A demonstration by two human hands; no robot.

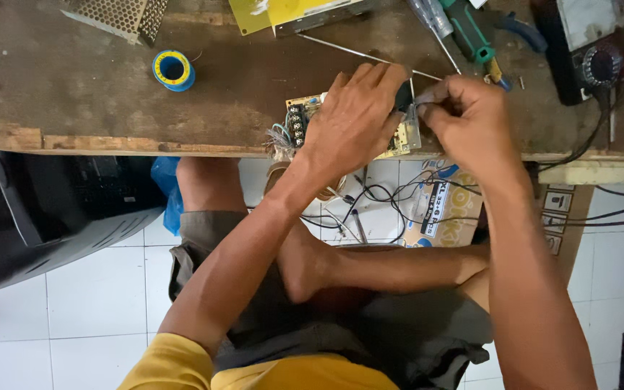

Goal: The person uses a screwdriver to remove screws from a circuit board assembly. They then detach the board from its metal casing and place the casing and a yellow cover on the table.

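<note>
Yellow sleeve and forearms nearest, reaching over the worn bench [110,108]. Left hand [352,119] lies spread flat across the circuit board [301,119] at the bench's near edge, pinning it. Right hand [467,115] pinches a thin metal part [413,108] at the board's right end. Best kept pinned firm, pinch steady.

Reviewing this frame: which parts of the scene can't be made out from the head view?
- Circuit board: its middle is covered by the left hand.
- What the right hand pinches: hidden by its fingers.
- Screwdrivers: handles cut off by the top edge.
- Metal mesh cover: cut by the top edge.
- Dark case: cut by the left edge.
</note>
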